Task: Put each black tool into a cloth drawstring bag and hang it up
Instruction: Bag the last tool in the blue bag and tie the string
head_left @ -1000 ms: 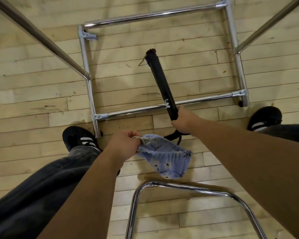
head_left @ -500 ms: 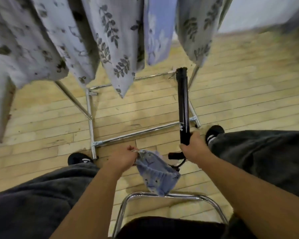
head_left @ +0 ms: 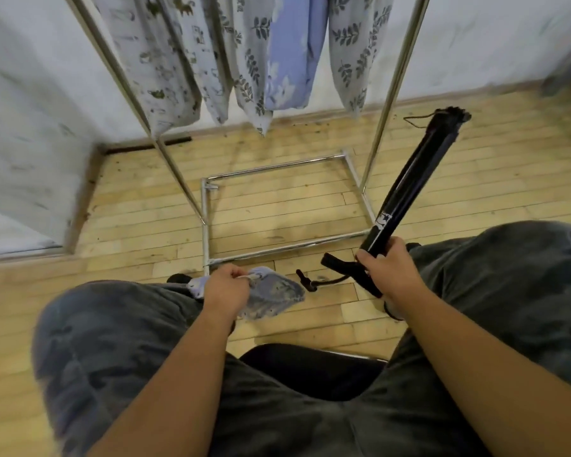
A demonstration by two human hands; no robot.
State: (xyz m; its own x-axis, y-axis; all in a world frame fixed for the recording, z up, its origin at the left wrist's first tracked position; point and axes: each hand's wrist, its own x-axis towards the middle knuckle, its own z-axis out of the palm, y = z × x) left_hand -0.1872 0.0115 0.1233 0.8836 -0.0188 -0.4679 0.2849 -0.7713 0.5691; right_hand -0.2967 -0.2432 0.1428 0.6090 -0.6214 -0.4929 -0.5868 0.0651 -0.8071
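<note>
My right hand (head_left: pixel 388 270) grips the lower end of a long black tube-shaped tool (head_left: pixel 412 179), a pump with a folded foot and a thin hose (head_left: pixel 323 280) dangling below. The tool tilts up and to the right, its top end carrying a loose cord. My left hand (head_left: pixel 226 286) pinches the white drawstring of a crumpled light-blue cloth bag (head_left: pixel 274 296) with a dark print, held over my left knee. The bag hangs limp, and the tool is outside it, about a hand's width to its right.
A chrome garment rack (head_left: pixel 208 222) stands in front of me on the wooden floor, its base frame between my feet. Several printed cloth bags (head_left: pixel 251 57) hang from it at the top. A white wall runs behind and to the left. I sit on a dark seat (head_left: pixel 310 367).
The view has lifted from the floor to the rack and wall. The black tool has swung from leaning left, through upright, to leaning right. My left hand keeps the bag.
</note>
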